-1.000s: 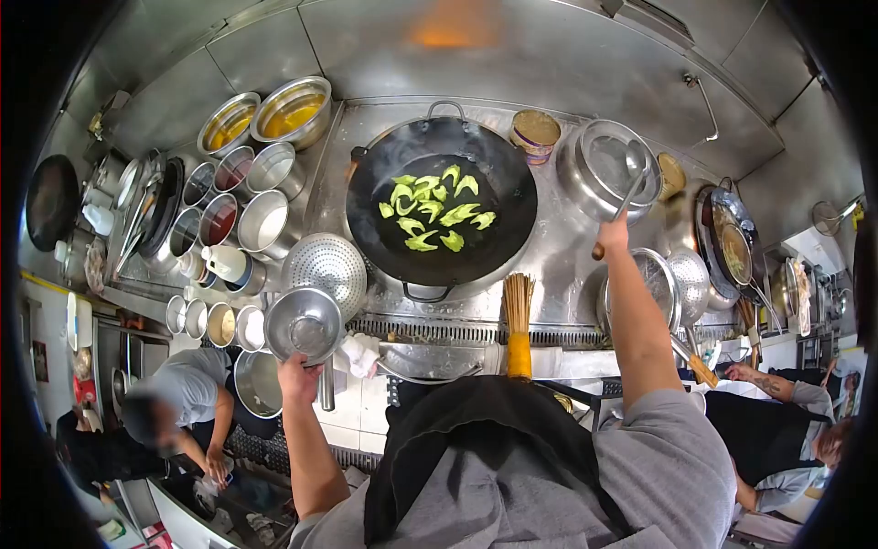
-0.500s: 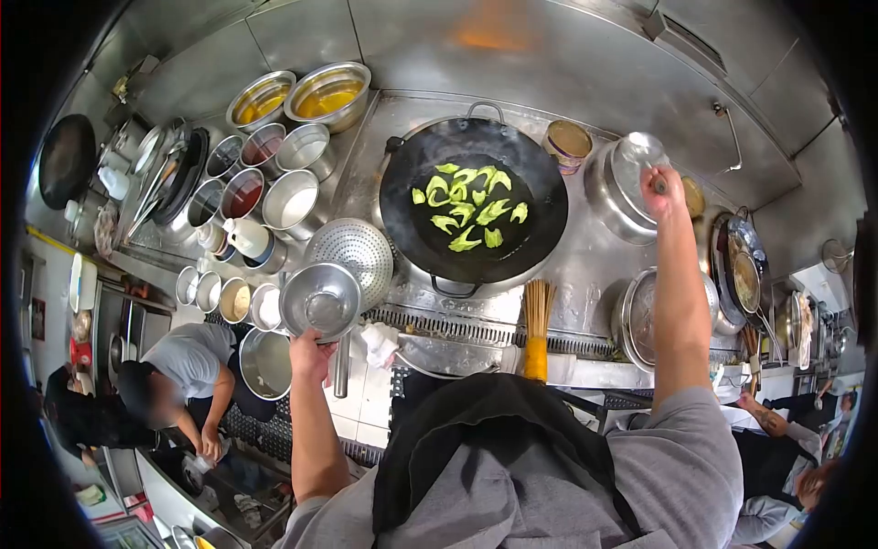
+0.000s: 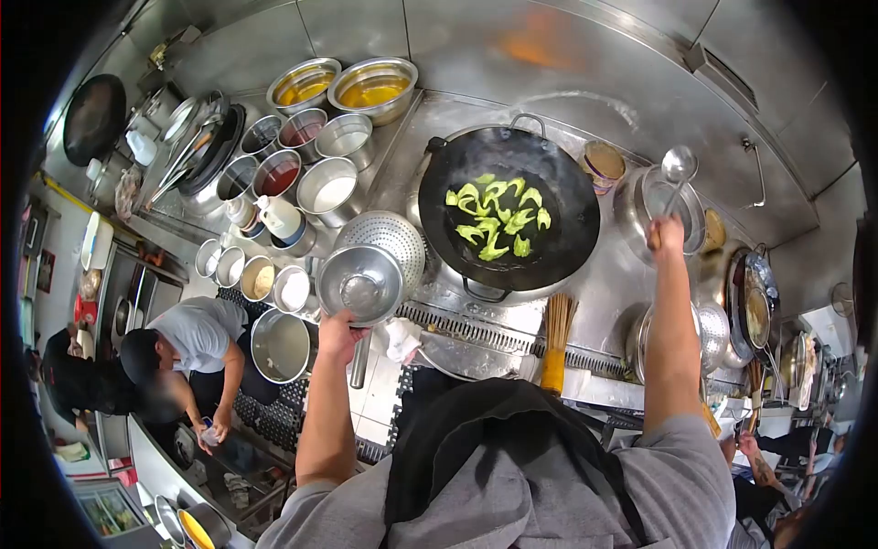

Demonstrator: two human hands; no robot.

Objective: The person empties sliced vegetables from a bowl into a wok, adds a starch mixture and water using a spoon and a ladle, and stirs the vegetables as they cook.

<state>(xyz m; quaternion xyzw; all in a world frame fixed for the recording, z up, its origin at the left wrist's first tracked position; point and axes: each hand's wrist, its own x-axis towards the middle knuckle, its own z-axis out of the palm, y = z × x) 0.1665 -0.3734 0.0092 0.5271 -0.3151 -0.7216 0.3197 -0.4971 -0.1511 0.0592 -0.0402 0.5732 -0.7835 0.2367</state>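
My left hand [image 3: 339,335] grips the rim of a shiny metal bowl [image 3: 360,282] that shows no food inside. The bowl hangs over the handle side of a perforated strainer [image 3: 409,240]. My right hand [image 3: 666,236] is closed round the handle of a ladle [image 3: 679,164], whose round head is over the far side of a steel pot [image 3: 631,209]. Between my hands sits a black wok [image 3: 567,233]. Several bright green vegetable pieces [image 3: 519,220] lie in its middle, with faint steam above them.
Several steel containers of seasonings [image 3: 329,189] and two bowls of yellow liquid [image 3: 370,90] stand at the left. A bamboo brush [image 3: 556,343] lies at the counter's front. A tin can [image 3: 604,163] stands right of the wok. A co-worker [image 3: 197,343] bends at the lower left.
The ladle's head has come up and into clear view, and my right hand sits lower on the pot's near side. The whole view has shifted, so things appear further right.
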